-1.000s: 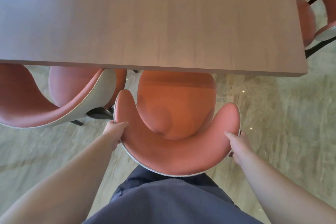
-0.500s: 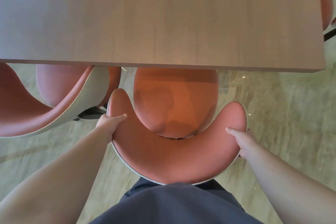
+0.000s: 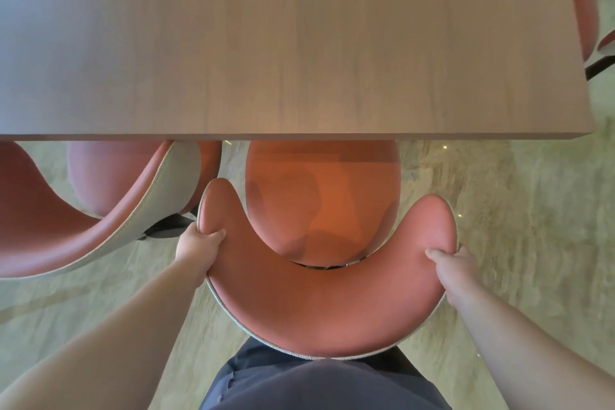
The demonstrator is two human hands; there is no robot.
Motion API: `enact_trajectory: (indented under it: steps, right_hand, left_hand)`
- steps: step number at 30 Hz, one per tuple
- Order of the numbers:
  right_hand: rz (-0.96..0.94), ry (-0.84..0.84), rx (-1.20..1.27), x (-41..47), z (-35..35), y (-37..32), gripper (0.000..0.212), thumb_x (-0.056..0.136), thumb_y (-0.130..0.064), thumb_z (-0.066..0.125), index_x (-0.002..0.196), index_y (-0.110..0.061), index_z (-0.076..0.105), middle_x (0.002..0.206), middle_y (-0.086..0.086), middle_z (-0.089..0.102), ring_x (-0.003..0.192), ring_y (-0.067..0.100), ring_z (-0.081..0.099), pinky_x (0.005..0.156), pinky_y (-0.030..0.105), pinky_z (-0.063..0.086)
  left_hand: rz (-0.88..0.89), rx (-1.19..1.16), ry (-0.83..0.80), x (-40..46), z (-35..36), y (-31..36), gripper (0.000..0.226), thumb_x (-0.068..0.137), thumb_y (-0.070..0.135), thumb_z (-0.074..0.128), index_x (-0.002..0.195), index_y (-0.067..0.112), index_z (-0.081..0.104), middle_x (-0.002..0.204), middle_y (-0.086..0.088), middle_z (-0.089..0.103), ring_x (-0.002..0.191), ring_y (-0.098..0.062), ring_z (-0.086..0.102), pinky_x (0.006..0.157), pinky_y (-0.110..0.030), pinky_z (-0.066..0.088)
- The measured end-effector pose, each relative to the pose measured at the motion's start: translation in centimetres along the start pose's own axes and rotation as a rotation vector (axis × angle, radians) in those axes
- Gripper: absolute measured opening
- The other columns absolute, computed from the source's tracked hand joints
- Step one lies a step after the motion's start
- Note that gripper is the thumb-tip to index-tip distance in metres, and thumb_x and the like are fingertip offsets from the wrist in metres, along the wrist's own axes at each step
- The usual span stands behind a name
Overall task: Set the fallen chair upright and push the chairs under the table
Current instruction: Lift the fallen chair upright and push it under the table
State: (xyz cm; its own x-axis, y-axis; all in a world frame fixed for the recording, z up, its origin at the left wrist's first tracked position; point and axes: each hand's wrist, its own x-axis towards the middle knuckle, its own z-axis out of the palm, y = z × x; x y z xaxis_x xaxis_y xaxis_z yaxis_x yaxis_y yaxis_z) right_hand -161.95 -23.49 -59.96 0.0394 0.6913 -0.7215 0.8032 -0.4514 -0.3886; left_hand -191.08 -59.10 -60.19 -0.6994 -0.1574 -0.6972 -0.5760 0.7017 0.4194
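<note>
An upright chair (image 3: 319,306) with a curved red-orange backrest and a round seat stands right in front of me, the front of its seat tucked under the wooden table (image 3: 299,43). My left hand (image 3: 198,248) grips the backrest's left end, thumb on top. On the right end, my right hand (image 3: 449,260) holds the backrest the same way. A second chair (image 3: 100,220) of the same kind stands to the left, its seat partly under the table.
A third red chair (image 3: 585,10) shows at the table's far right edge, with dark legs. The floor (image 3: 515,210) is pale polished stone. My dark trousers fill the bottom middle, close behind the backrest.
The chair has slid forward, so more of its seat now lies under the table edge. Both hands keep their hold on the backrest ends, and I have stepped closer.
</note>
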Motion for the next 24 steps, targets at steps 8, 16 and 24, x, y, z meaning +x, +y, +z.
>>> enact_trajectory:
  steps: [8,16,24]
  right_hand:
    - [-0.084,0.004,0.03,1.2,-0.5,-3.4,0.023,0.087,-0.008,0.073,0.107,-0.009,0.06,0.108,0.02,0.07,0.093,0.037,0.067,0.088,0.048,0.055]
    - [-0.135,-0.012,0.028,3.6,-0.8,-7.6,0.026,0.09,-0.011,0.072,0.112,-0.01,0.058,0.105,0.014,0.066,0.091,0.034,0.064,0.082,0.04,0.049]
    - [-0.15,-0.031,0.004,5.8,-0.1,-10.9,0.032,0.09,-0.013,0.072,0.12,-0.007,0.06,0.114,0.015,0.071,0.103,0.038,0.069,0.097,0.051,0.054]
  left_hand:
    - [0.081,0.009,0.006,0.8,0.1,2.9,0.015,0.088,0.02,0.073,0.1,0.018,0.064,0.094,-0.006,0.071,0.084,-0.028,0.07,0.078,-0.044,0.059]
    - [0.11,-0.025,-0.005,2.1,1.0,6.2,0.01,0.091,0.019,0.072,0.094,0.019,0.062,0.096,-0.008,0.071,0.086,-0.031,0.07,0.082,-0.048,0.06]
    - [0.111,-0.053,0.017,4.4,1.7,8.2,0.012,0.092,0.022,0.072,0.099,0.017,0.063,0.097,-0.007,0.071,0.085,-0.028,0.069,0.071,-0.039,0.056]
